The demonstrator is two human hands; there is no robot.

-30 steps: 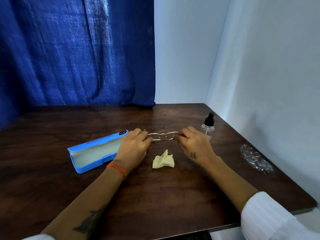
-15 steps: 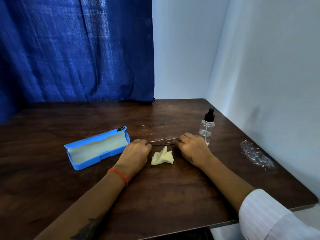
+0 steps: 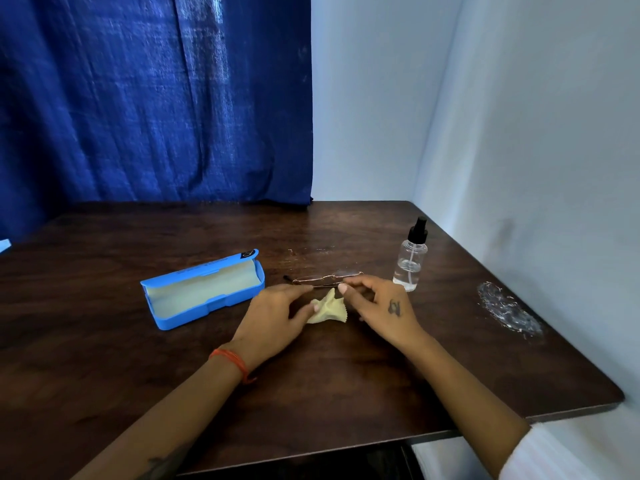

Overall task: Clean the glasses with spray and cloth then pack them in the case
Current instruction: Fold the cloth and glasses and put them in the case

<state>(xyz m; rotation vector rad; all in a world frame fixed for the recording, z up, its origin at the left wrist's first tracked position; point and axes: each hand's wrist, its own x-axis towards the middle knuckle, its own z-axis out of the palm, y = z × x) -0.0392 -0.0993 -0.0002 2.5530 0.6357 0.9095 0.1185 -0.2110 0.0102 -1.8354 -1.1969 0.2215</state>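
Note:
The thin metal-framed glasses (image 3: 323, 279) lie folded on the dark wooden table (image 3: 346, 382). My right hand (image 3: 381, 306) hovers just in front of them, fingers loose, its fingertips touching the frame's right end. My left hand (image 3: 273, 315) lies near the frame's left end, with its thumb against the crumpled yellow cloth (image 3: 329, 311) between my hands. The blue case (image 3: 204, 289) lies with its lid up to the left of the left hand, showing a pale lining. The clear spray bottle (image 3: 410, 261) with a black nozzle stands upright to the right of the glasses.
A crumpled clear plastic wrapper (image 3: 505, 311) lies near the table's right edge. A blue curtain (image 3: 156, 98) hangs behind the table, and pale walls close off the back right corner. The table's front edge runs close to my forearms.
The glasses went from being held between both hands to lying folded on the table. Both hands have loosened and drawn back a little toward the cloth.

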